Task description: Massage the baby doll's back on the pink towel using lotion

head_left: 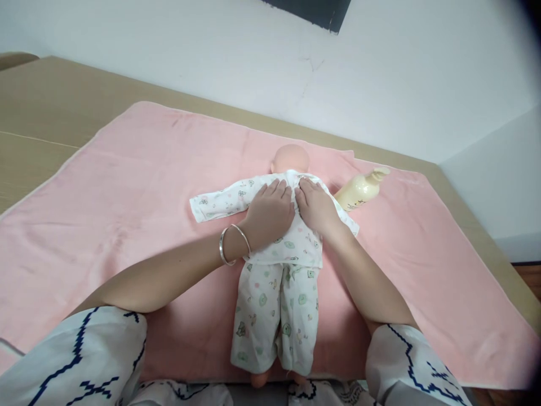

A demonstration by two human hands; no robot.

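A baby doll (pixel 291 159) lies face down with its bald head away from me, dressed in a white printed top (pixel 296 248) and matching trousers (pixel 262 310). Flat on the left side of its upper back rests my left hand (pixel 273 210), fingers stretched out, a silver bangle (pixel 224 248) at the wrist. My right hand (pixel 315 204) lies flat on the right side of the upper back, fingers extended. Neither hand grips anything. The doll's left-hand sleeve spreads out sideways; its feet show below the trouser hems.
A pink cloth (pixel 169 169) covers much of the wooden table (pixel 80 107). Close to the doll's right-hand sleeve, a cream pump bottle (pixel 359 192) appears tilted in view. Behind the table stands a white wall (pixel 211 51) with a dark panel (pixel 316 10).
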